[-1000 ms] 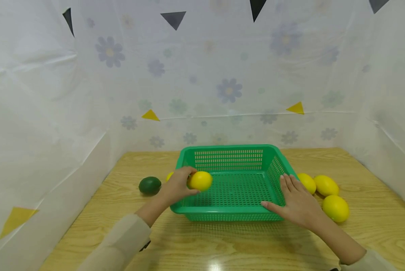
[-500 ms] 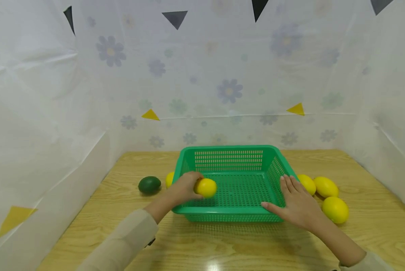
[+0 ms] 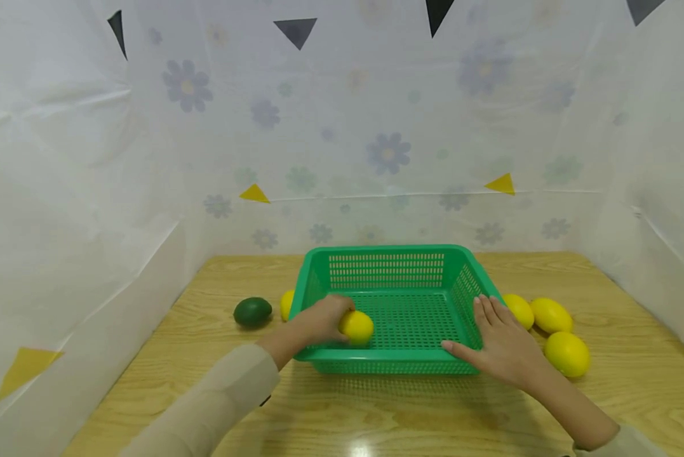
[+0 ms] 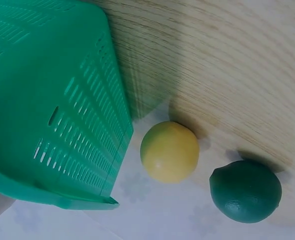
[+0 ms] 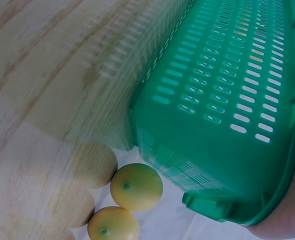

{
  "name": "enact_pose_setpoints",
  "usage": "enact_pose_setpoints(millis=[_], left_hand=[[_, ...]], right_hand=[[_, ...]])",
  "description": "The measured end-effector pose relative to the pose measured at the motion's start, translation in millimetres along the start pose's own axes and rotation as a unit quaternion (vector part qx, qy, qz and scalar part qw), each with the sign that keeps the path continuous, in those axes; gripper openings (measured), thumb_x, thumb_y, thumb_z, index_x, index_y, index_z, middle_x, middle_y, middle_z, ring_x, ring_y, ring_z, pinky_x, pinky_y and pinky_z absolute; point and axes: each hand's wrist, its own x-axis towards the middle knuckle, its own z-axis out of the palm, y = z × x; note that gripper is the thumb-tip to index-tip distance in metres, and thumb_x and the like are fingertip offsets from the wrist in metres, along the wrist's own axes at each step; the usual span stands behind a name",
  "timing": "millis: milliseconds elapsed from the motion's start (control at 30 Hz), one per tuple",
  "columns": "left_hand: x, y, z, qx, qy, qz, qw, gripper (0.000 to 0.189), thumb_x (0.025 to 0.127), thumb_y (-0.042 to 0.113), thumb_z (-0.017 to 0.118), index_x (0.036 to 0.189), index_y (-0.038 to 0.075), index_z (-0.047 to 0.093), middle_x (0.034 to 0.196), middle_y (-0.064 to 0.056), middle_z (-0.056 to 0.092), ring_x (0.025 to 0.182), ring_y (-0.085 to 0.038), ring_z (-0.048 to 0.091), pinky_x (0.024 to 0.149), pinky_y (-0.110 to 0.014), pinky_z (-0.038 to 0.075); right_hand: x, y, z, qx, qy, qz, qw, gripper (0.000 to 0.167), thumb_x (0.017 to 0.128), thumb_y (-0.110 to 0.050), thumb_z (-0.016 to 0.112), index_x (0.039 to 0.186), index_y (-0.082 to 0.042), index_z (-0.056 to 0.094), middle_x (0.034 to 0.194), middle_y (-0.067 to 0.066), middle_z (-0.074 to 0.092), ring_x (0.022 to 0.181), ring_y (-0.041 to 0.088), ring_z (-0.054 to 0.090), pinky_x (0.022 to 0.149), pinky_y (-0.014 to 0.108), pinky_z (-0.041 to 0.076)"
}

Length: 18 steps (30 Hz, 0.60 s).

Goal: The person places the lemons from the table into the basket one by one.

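Observation:
My left hand (image 3: 323,320) reaches over the left rim of a green plastic basket (image 3: 384,354) and grips a yellow lemon (image 3: 358,328) low inside it. Whether the lemon touches the basket's floor I cannot tell. My right hand (image 3: 500,346) rests on the basket's front right corner, fingers straight along the right rim and thumb stretched towards the front rim. Left of the basket lie another lemon (image 4: 170,152), partly hidden in the head view, and a dark green fruit (image 3: 253,313). The lemon being held is out of sight in the left wrist view.
Right of the basket, three lemons lie close together on the wooden table (image 3: 399,419): one at the rim (image 3: 517,310), one behind (image 3: 551,315), one in front (image 3: 567,354). A white flowered sheet (image 3: 342,127) hangs behind and at both sides.
My left hand has carried the lemon rightwards and down, from above the basket's left side to deep inside it. My right hand stays on the rim.

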Motion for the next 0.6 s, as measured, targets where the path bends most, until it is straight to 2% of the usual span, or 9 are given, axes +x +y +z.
enact_pose_setpoints(millis=[367,467,600], left_hand=[[5.7,-0.4,4.1,0.015,-0.050,0.004,0.9986,0.042,0.076,0.013,0.077,0.111,-0.001,0.058,0.108,-0.013,0.062,0.096,-0.021,0.059,0.079,-0.030,0.052],[6.9,-0.6,5.5,0.019,-0.071,0.001,0.9973,0.040,0.077,0.012,0.075,0.111,-0.001,0.059,0.107,-0.012,0.062,0.094,-0.020,0.059,0.077,-0.028,0.052],[7.7,-0.3,6.5,0.024,-0.083,-0.006,0.9963,0.038,0.078,0.013,0.075,0.111,0.001,0.059,0.106,-0.012,0.062,0.092,-0.018,0.059,0.075,-0.026,0.052]], right_hand=[[0.0,0.0,0.7,-0.003,0.003,-0.001,1.0000,0.099,0.085,-0.062,0.050,0.138,0.017,0.026,0.146,0.036,0.021,0.134,0.051,0.018,0.108,0.060,0.020],[0.3,0.2,0.7,-0.004,0.002,0.000,1.0000,0.099,0.085,-0.062,0.050,0.138,0.018,0.026,0.146,0.036,0.021,0.135,0.051,0.018,0.108,0.059,0.020],[0.3,0.0,0.8,-0.004,0.001,0.002,1.0000,0.099,0.084,-0.063,0.050,0.138,0.017,0.026,0.146,0.036,0.021,0.134,0.051,0.019,0.108,0.060,0.020]])
